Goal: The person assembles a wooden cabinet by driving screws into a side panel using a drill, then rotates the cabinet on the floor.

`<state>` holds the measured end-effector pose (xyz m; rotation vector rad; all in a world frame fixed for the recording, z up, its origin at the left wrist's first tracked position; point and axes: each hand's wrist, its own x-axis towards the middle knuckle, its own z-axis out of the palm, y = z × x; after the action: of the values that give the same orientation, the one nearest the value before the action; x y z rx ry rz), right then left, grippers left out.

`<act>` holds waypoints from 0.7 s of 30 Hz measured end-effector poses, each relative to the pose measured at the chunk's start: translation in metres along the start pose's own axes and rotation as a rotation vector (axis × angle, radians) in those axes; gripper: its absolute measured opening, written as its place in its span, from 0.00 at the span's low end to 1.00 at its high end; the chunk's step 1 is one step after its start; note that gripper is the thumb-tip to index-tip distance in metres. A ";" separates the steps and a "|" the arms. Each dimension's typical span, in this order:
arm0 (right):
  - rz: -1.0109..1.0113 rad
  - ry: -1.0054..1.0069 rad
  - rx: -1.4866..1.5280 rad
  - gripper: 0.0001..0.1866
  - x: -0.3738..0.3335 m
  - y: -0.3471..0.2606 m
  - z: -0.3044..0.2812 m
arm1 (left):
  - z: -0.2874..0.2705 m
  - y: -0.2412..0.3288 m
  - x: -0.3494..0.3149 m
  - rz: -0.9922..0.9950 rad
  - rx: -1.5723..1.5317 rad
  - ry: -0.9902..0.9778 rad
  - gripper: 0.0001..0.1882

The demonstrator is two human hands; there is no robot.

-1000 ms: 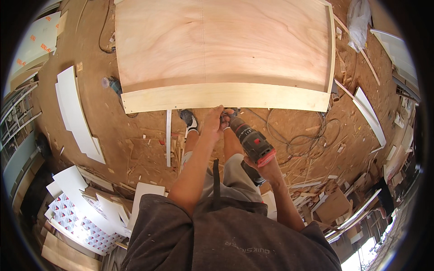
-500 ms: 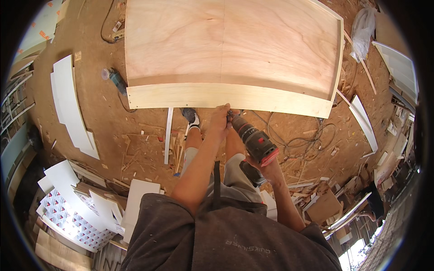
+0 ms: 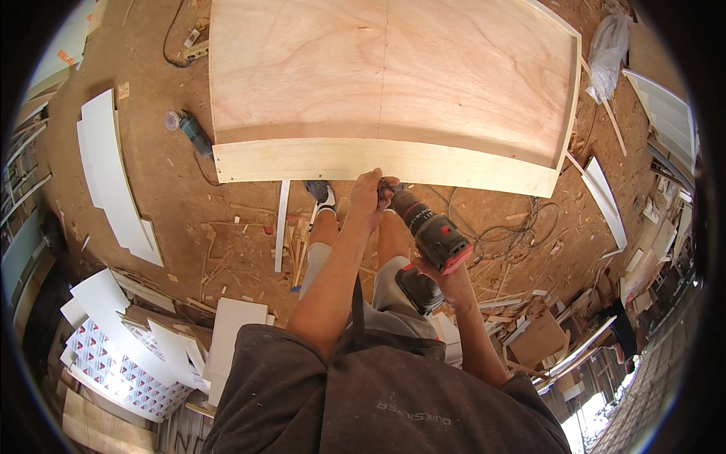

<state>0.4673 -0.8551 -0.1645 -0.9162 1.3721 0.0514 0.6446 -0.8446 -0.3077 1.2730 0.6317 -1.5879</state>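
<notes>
My right hand (image 3: 448,281) is wrapped round the handle of a black and red cordless drill (image 3: 432,234). The drill points up and to the left, its chuck close to my left hand (image 3: 367,198). The left fingers are closed at the near edge of a pale wooden board (image 3: 318,160), by the drill's tip. What they pinch, if anything, is too small and hidden to make out. That board forms the near side of a large shallow wooden frame with a plywood panel (image 3: 423,76) inside. A few small dark dots show along the board's left part.
An angle grinder (image 3: 195,136) lies on the floor left of the frame. Cables (image 3: 522,227) coil at the right, below the board. White panels (image 3: 113,174) lie at the left, and wood scraps (image 3: 227,257) litter the brown floor. Plastic wrap (image 3: 607,57) sits at the far right.
The drill and my right hand have shifted slightly to the right. My left hand has edged a little up and left, still closed at the board's edge. The view has shifted slightly.
</notes>
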 end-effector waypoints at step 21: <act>-0.035 0.126 -0.248 0.18 0.036 0.009 0.035 | -0.021 -0.007 0.054 -0.025 0.112 -0.201 0.15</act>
<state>0.5004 -0.8460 -0.2026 -1.1666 1.4877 0.1423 0.6484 -0.8438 -0.3657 1.1712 0.4391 -1.7660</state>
